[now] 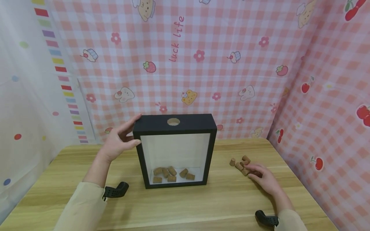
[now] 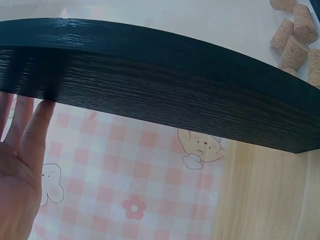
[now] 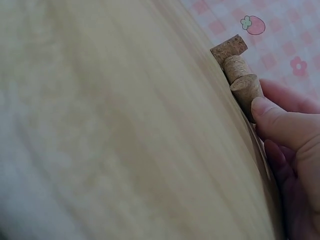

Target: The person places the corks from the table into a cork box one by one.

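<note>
Corks (image 1: 239,166) are lying right of the box (image 1: 151,123), others inside it. Your right hand (image 1: 264,180) is pinching one; your left hand (image 1: 117,144) is gripping the box's upper left edge. Fingers nudging neighbouring corks could be sending them rolling.

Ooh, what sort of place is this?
Probably a little curtained-off corner for tabletop activities, though I can't be sure. A wooden table stands before pink checked cloth with cartoon prints, and a white cloth with coloured dots hangs at the picture's left.
</note>
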Available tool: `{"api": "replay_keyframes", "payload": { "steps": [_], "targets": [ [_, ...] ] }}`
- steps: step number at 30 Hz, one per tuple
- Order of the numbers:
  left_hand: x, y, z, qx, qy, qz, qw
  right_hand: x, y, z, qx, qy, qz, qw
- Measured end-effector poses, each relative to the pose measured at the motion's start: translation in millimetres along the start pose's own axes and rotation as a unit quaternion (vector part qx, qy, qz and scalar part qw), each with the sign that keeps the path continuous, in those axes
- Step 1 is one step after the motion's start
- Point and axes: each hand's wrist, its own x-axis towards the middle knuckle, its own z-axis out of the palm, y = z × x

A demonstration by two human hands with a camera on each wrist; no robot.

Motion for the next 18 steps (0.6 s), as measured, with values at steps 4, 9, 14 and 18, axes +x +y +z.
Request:
{"api": "replay_keyframes", "payload": {
  "steps": [4, 9, 14, 18],
  "targets": [
    [-0.7, 0.8, 0.0, 0.007, 0.002, -0.006, 1.0, -1.0, 0.4, 1.0, -0.012, 0.005, -0.001, 1.0],
    [-0.6, 1.2, 0.0, 0.011, 0.003, -0.01, 0.9999, -1.6, 0.2, 1.6, -0.022, 0.01, 0.003, 1.0],
    [-0.3, 1.1, 0.3, 0.015, 0.004, -0.009, 0.9998, -2.1, -0.5, 2.6, -0.025, 0.018, 0.006, 1.0],
    [-0.3, 0.1, 0.3, 0.011, 0.004, -0.007, 0.9999, -2.7, -1.9, 2.8, -0.033, 0.024, 0.018, 0.999]
  ]
}}
